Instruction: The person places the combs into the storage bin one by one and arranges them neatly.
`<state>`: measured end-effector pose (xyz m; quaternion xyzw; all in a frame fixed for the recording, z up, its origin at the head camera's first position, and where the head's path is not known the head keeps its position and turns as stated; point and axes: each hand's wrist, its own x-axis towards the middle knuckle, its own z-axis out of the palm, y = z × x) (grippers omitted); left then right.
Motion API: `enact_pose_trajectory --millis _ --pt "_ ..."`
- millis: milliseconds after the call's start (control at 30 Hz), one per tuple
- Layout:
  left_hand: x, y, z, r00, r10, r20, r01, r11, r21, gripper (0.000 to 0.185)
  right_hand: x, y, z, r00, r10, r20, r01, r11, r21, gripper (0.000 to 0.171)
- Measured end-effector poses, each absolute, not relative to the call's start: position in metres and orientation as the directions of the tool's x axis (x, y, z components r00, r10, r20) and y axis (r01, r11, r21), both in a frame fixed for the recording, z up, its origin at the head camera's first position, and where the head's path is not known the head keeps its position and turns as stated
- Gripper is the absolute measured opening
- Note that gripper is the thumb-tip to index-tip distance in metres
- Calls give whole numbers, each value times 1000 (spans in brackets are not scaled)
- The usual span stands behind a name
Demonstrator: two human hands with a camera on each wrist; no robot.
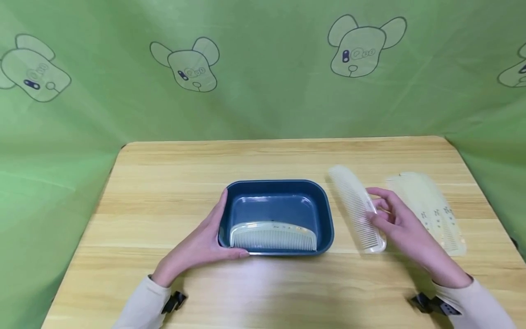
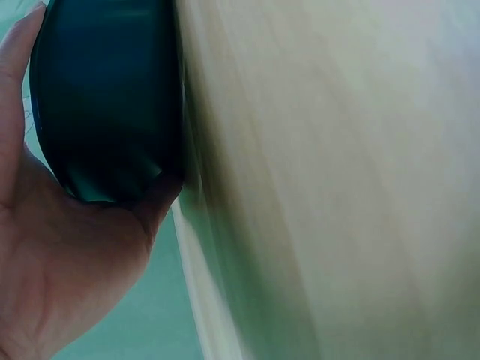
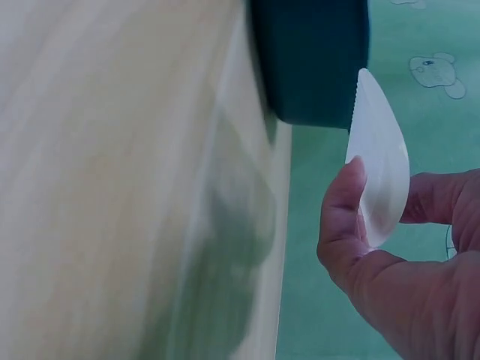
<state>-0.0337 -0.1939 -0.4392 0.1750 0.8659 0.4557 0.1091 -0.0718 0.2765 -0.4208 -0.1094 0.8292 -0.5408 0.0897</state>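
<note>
Tray (image 1: pixel 271 208) on table (image 1: pixel 279 292), curtain (image 1: pixel 271 109) behind. One comb (image 1: pixel 273 236) in tray, along near wall. Left hand (image 1: pixel 205 242) at tray's left end. Second comb (image 1: pixel 354 208) in right hand (image 1: pixel 396 221), between tray and overlapping combs (image 1: pixel 431 205) on table's right side.

Three cartoon heads (image 1: pixel 361 52) on the green cloth (image 1: pixel 271 109) beyond the right hand (image 1: pixel 404 228) show a capital Q and two unclear rounded characters. Print on the overlapping combs (image 1: pixel 427 201) right of that grip is too small to read.
</note>
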Motion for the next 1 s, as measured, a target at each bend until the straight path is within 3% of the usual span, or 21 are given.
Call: enact_pose_trajectory --millis 233,600,1000 --pt "-32 -194 -439 -916 401 -30 199 517 833 150 -73 269 -415 -949 -313 -34 -70 316 -946 56" --pt "-33 -193 -439 -918 395 -47 195 549 813 150 -70 250 -402 -946 -317 -60 -59 353 -934 56" --pt "-33 -193 -438 -918 394 -43 195 544 816 150 -72 232 -393 -909 -413 -56 -62 269 -961 52"
